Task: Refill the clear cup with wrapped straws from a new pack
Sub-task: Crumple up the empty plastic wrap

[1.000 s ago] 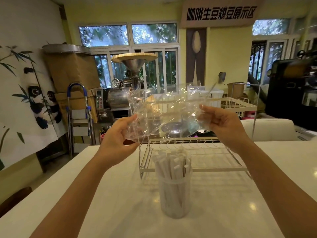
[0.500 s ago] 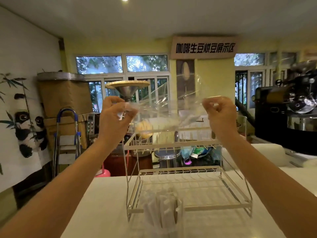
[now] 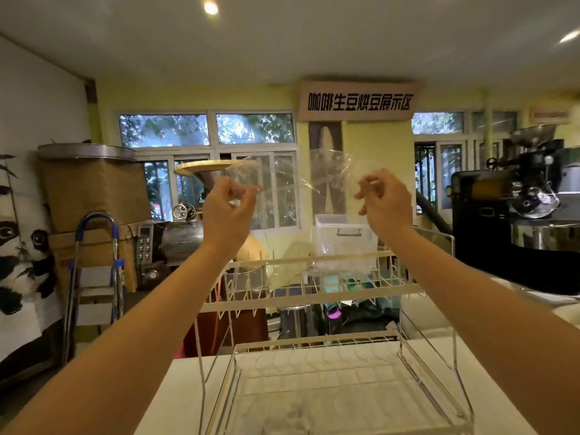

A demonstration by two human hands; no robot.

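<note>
I hold an empty clear plastic pack stretched out at head height between both hands. My left hand pinches its left edge between thumb and fingers. My right hand has its fingers curled at the pack's right edge and seems to pinch the thin film there. No straws show inside the pack. The clear cup and its wrapped straws are below the frame and out of sight.
A white two-tier wire rack stands on the white counter right under my arms. Behind it are a coffee roaster at the right, a stepladder at the left, and windows.
Both hands have lifted the empty pack higher and my view has tilted up. The cup of straws has dropped out of the bottom of the frame.
</note>
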